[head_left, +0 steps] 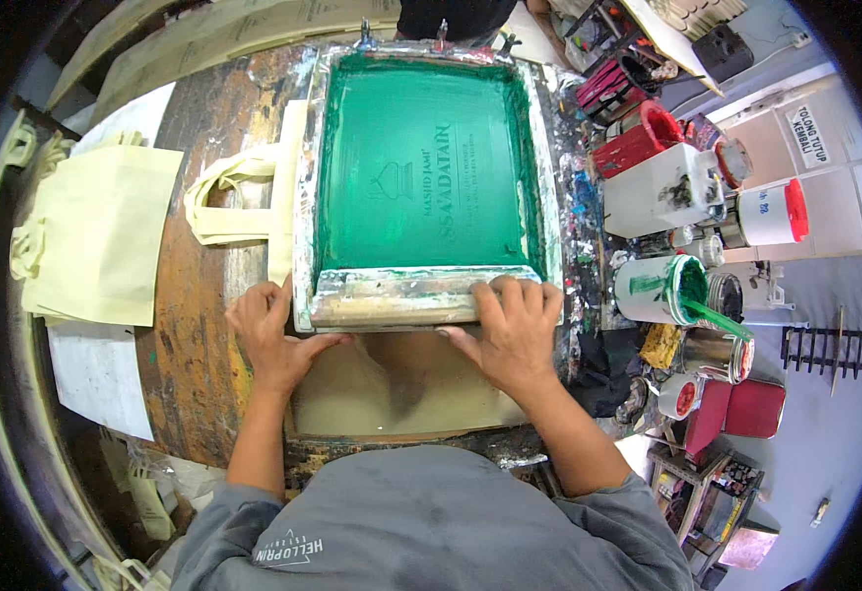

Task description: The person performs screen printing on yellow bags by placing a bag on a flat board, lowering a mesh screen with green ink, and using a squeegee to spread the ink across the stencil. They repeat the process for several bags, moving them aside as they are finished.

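A screen-printing frame [305, 197] with green ink spread over its mesh [421, 167] lies on a stained worktable [195, 335]. A wooden squeegee [401, 294] rests across the frame's near edge. My right hand [515, 330] grips the squeegee's right end, fingers curled over its top. My left hand [268, 335] presses on the frame's near left corner beside the squeegee's left end, thumb under the frame edge. A cream tote bag [244, 197] lies under the frame, its handles sticking out to the left.
A pile of cream tote bags [96, 236] lies at the table's left. On the right stand a white tub of green ink [663, 286] with a stick in it, red containers [638, 143], a white jug [663, 187] and several cans.
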`<move>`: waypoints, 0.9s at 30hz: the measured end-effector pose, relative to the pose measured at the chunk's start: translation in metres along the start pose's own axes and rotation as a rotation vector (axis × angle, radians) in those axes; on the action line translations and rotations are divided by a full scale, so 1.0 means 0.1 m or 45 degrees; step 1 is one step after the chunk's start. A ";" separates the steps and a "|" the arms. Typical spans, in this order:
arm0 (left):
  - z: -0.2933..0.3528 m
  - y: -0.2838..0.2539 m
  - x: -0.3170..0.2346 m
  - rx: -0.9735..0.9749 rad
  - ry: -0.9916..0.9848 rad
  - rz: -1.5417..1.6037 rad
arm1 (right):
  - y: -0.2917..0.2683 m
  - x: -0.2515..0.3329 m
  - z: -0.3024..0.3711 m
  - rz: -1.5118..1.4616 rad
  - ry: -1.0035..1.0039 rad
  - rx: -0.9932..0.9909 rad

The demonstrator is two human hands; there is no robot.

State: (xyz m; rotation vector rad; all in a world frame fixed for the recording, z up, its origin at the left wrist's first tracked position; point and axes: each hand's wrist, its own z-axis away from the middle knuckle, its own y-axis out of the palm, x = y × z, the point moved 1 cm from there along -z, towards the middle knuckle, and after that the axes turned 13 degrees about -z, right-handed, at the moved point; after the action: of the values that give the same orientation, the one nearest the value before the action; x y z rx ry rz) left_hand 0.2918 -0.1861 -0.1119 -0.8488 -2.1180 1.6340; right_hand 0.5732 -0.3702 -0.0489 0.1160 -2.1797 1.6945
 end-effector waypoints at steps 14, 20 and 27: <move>-0.82 -0.09 -0.17 -0.364 -0.410 0.435 | -1.62 0.17 -1.51 0.115 -0.384 -0.737; -0.55 0.54 0.07 -0.147 -0.510 0.054 | -1.84 0.21 -1.75 0.131 -0.379 -0.741; -1.27 -0.04 0.27 -0.455 -0.361 0.502 | -2.01 0.20 -1.93 0.072 -0.337 -0.714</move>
State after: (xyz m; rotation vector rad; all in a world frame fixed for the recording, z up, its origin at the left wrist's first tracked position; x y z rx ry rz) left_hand 0.3451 -0.0732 -0.0742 -1.2784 -2.6261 1.6596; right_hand 0.6597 -0.2386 0.1814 0.1326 -2.7918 1.0796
